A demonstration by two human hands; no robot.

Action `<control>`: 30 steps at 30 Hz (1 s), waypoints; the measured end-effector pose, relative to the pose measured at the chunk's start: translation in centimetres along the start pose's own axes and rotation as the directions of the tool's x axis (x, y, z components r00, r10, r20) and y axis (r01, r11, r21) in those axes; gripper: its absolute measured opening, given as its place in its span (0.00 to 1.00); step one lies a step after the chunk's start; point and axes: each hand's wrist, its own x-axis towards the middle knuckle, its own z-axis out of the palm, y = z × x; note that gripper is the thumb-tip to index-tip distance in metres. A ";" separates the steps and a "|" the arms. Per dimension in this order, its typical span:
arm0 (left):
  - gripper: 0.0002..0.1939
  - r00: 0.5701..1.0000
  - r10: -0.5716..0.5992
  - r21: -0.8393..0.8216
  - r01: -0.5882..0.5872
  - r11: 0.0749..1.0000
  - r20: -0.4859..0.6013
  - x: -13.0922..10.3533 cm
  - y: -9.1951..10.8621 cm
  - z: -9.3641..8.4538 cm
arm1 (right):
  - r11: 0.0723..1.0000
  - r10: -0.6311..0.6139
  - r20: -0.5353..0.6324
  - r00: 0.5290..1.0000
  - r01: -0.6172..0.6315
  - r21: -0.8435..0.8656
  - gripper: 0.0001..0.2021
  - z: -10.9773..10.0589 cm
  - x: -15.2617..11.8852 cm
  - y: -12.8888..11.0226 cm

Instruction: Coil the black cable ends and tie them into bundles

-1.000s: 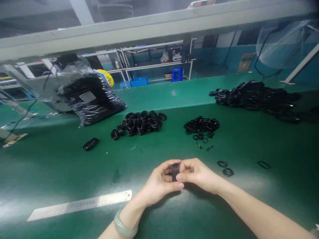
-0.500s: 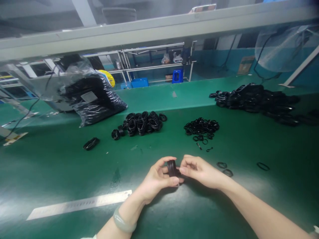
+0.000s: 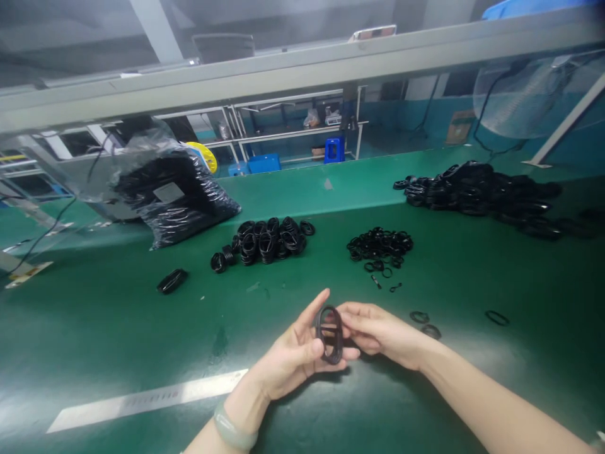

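A stack of black oval rings (image 3: 338,340) is held upright in front of me, its oval opening turned toward the camera. A thin dark strip crosses that opening. My left hand (image 3: 305,347) grips the stack from the left, thumb on its near face and index finger raised. At the right side, my right hand (image 3: 371,325) has its thumb and fingers closed at the stack's edge; the exact grip is partly hidden. Loose black rings (image 3: 420,317) lie on the green table right of my hands, with another single black ring (image 3: 497,318) farther right.
Beyond my hands are bundled black rings (image 3: 267,243) and a pile of small black loops (image 3: 380,244). A larger black heap (image 3: 472,189) lies back right. A plastic bag (image 3: 177,195), a black bundle (image 3: 172,281) and a steel ruler (image 3: 142,400) are at left.
The ring stack has turned from edge-on to show its oval opening. My left index finger has lifted, and my right hand has shifted slightly lower against the stack's side.
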 end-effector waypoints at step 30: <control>0.33 0.964 0.186 0.396 -0.097 0.913 -0.191 1.1 -1.7 0.5 | 0.997 -0.073 -0.334 0.940 0.078 0.002 0.23 2.3 0.4 0.5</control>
